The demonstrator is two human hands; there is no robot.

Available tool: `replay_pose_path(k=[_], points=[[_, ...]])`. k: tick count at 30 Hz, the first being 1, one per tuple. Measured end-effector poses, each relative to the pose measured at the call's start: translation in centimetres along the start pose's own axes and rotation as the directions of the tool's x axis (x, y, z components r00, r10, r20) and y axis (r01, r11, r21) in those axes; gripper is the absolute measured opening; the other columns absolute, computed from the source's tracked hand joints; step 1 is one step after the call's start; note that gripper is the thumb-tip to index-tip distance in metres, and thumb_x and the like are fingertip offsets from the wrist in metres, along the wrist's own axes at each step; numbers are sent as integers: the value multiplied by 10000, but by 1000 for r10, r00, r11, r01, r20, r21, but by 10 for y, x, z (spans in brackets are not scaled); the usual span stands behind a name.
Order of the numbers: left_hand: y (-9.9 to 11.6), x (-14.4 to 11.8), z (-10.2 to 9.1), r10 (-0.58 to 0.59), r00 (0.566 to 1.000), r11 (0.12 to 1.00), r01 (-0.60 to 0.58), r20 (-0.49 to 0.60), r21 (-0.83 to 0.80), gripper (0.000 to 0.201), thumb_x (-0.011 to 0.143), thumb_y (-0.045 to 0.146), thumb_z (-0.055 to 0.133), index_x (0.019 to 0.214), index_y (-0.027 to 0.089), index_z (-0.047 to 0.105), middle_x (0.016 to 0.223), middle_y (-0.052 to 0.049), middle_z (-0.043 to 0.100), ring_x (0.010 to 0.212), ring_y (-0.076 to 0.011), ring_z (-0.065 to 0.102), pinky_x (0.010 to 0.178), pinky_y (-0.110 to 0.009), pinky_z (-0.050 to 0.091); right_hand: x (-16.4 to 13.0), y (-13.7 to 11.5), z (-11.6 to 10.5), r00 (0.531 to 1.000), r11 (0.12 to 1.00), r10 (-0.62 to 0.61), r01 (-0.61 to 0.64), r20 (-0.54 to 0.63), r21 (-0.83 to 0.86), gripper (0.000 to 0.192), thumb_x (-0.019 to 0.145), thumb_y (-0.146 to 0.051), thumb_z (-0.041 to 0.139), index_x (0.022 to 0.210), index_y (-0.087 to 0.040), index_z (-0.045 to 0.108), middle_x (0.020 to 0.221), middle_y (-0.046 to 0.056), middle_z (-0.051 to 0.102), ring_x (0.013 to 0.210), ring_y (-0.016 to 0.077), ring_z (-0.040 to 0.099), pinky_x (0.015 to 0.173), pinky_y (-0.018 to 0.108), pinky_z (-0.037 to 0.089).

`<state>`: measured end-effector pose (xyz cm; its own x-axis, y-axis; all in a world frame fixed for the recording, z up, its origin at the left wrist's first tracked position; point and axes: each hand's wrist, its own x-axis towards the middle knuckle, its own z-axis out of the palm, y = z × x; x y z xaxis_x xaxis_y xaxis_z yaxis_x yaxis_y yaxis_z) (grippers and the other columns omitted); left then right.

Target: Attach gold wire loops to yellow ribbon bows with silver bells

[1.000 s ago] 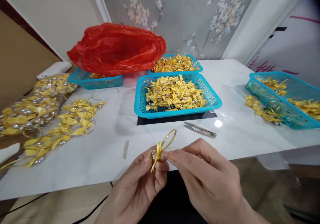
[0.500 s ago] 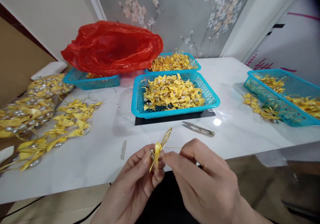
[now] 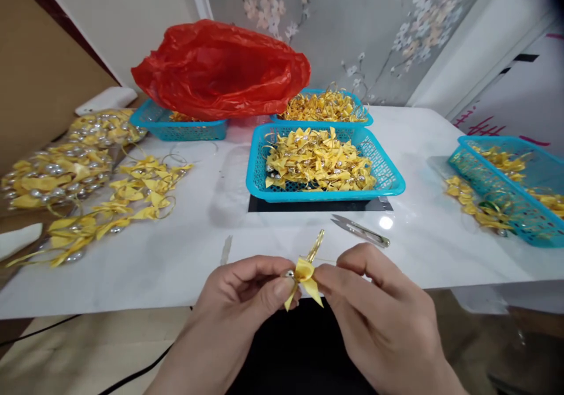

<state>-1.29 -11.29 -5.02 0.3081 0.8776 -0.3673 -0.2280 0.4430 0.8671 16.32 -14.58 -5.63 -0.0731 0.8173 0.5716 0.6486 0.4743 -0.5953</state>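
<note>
Low in the middle of the head view, a yellow ribbon bow [image 3: 305,270] with silvery beads and a gold cord loop [image 3: 315,245] sits between my hands. My left hand [image 3: 251,295] pinches it at the beads with thumb and fingers. My right hand [image 3: 383,307] is closed at the bow's right side, its thumb and forefinger pressed together by the ribbon; what lies inside that pinch is partly hidden. A thin thread [image 3: 326,260] runs behind the bow towards the right fingers. Just beyond my right hand lie metal thread snips [image 3: 361,231].
A blue basket [image 3: 326,195] heaped with yellow bows stands ahead, with another blue basket [image 3: 370,119] behind. A red plastic bag [image 3: 220,72] covers part of a third [image 3: 189,130]. Strung bows [image 3: 132,189] lie left; one more basket [image 3: 511,207] stands right.
The bow has turned, so its two ribbon tails now show spread and pointing down. Both hands stay close together around it. The whole view has shifted a little.
</note>
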Motion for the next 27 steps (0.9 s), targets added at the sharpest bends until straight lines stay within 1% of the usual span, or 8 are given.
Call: replay_pose_path(k=[3, 6, 11, 16, 21, 27], points=[[3, -2, 4, -88, 996, 986, 90, 16, -142, 154, 684, 303, 894, 792, 215, 829, 684, 1, 759, 642, -90, 626, 620, -141, 524, -1, 4, 2, 994, 982, 104, -107, 27, 156, 232, 922, -55, 572, 960, -231, 719, 743, 14, 557, 626, 109, 588, 521, 205, 467], [5, -2, 5, -159, 987, 967, 159, 15, -202, 188, 650, 295, 915, 789, 199, 833, 675, -6, 763, 613, -81, 634, 599, -131, 531, -3, 6, 3, 984, 957, 170, -176, 43, 230, 225, 929, -89, 579, 926, -266, 719, 746, 8, 567, 667, 120, 600, 548, 212, 474], [4, 2, 4, -188, 978, 955, 205, 96, -215, 209, 679, 272, 899, 862, 188, 842, 647, -1, 742, 533, -46, 603, 519, -96, 510, -4, 8, 4, 981, 948, 175, -190, 81, 255, 217, 926, -101, 586, 925, -267, 725, 725, -4, 568, 646, 111, 576, 530, 205, 458], [2, 4, 3, -201, 973, 949, 222, 114, -225, 208, 689, 274, 894, 866, 179, 840, 640, 5, 728, 529, -43, 601, 518, -98, 526, -5, 11, 7, 973, 926, 197, -224, 117, 304, 236, 925, -105, 586, 945, -291, 728, 730, -14, 549, 645, 114, 548, 516, 212, 443], [2, 4, 2, -215, 968, 942, 240, 126, -234, 184, 694, 273, 891, 826, 161, 831, 639, 3, 725, 535, -44, 600, 512, -94, 520, -6, 12, 9, 958, 888, 235, -281, 166, 364, 231, 940, -148, 592, 976, -333, 727, 752, -12, 530, 662, 128, 529, 507, 222, 433], [1, 6, 0, -226, 960, 942, 259, 164, -215, 170, 740, 270, 861, 862, 157, 824, 682, -7, 724, 568, -44, 599, 543, -96, 518, -6, 13, 5, 968, 909, 190, -236, 162, 342, 268, 957, -126, 558, 1016, -332, 719, 773, -4, 545, 691, 128, 544, 534, 224, 440]])
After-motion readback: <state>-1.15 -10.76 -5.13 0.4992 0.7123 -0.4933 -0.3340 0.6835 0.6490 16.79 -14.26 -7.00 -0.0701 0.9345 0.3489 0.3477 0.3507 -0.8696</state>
